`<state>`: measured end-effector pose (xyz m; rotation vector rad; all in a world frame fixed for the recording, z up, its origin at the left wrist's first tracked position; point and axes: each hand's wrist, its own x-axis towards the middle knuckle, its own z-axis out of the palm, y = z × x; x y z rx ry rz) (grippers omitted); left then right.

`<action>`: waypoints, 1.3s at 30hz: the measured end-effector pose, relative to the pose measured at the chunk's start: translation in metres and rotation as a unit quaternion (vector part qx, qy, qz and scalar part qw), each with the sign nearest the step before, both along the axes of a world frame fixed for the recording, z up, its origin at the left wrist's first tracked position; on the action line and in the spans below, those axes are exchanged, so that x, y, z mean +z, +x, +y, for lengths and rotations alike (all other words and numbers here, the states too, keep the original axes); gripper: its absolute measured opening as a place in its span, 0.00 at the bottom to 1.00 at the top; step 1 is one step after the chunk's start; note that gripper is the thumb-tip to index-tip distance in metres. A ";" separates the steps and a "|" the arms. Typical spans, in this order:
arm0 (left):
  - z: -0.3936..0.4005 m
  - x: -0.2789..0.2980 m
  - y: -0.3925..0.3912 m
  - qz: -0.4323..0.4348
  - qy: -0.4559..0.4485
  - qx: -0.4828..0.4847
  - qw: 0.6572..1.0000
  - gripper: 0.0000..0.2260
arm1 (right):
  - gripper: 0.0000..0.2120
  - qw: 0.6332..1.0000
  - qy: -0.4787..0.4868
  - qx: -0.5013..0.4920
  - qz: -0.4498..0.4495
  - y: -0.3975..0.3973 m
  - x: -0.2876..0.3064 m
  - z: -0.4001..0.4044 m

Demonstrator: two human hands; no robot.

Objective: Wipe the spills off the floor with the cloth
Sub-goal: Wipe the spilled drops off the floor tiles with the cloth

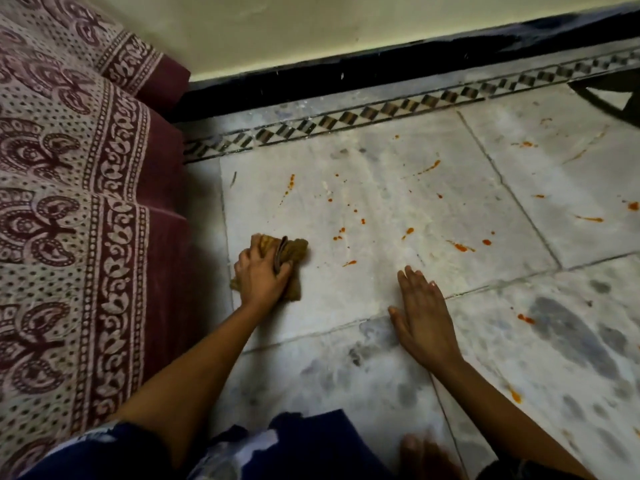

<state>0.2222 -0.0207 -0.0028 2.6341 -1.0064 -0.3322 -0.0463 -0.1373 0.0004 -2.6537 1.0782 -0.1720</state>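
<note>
My left hand (pixel 260 275) grips a bunched brown cloth (pixel 293 251) and holds it down on the white marble floor (pixel 381 209) near the bed's edge. My right hand (pixel 424 311) lies flat on the floor with straight fingers, palm down, to the right of the cloth. Orange-red spills (pixel 460 247) are scattered as drops and streaks over the tile ahead of both hands and further right (pixel 588 219). One more orange streak (pixel 525 318) lies to the right of my right hand.
A bed with a maroon patterned cover (pixel 76 202) fills the left side, close to the cloth. A wall with a dark skirting (pixel 346 69) and a chequered tile border (pixel 346 116) runs across the back. My knees in dark clothing (pixel 294 445) are at the bottom.
</note>
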 end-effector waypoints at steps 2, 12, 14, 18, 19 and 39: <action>-0.006 -0.011 -0.009 -0.013 0.025 -0.018 0.999 0.32 | 0.29 1.000 0.000 -0.002 0.008 0.007 -0.013 -0.006; 0.060 -0.033 0.012 -0.041 0.073 -0.129 0.988 0.30 | 0.31 0.998 0.019 -0.035 0.054 0.017 -0.044 -0.023; 0.032 -0.026 0.029 -0.022 0.096 -0.063 0.993 0.34 | 0.32 0.998 0.012 -0.035 0.054 0.017 -0.045 -0.024; -0.047 -0.020 0.036 -0.008 0.114 -0.006 0.993 0.33 | 0.32 0.998 0.010 -0.028 0.061 0.017 -0.048 -0.025; -0.057 -0.021 0.028 -0.012 0.116 -0.029 0.993 0.32 | 0.32 0.998 0.011 -0.028 0.064 0.017 -0.048 -0.025; -0.062 -0.020 -0.035 -0.069 0.071 -0.302 0.948 0.31 | 0.31 0.998 0.022 -0.037 0.040 0.015 -0.045 -0.026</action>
